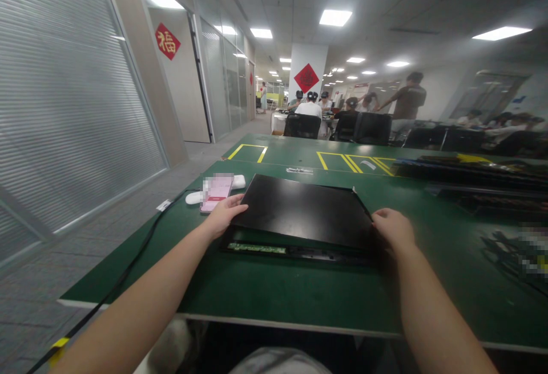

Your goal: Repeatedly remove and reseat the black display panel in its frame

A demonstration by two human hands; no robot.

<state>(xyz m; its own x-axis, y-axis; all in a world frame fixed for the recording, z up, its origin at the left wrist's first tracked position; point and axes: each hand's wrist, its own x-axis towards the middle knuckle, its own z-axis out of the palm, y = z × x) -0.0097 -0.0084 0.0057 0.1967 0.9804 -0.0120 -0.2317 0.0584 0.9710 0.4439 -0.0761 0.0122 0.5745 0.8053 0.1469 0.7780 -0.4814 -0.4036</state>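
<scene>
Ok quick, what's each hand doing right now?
Left hand: closed, holding the black panel by its left side.
Right hand: closed, holding its right side.

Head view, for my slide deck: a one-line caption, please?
Left hand and right hand hold a flat black panel by opposite sides, green circuit board showing nearer the wearer.

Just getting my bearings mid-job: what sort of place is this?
Probably an open-plan office doubling as an electronics work area: there's an exposed green circuit board close in front, black office chairs farther back, and slatted blinds on the left.
</scene>
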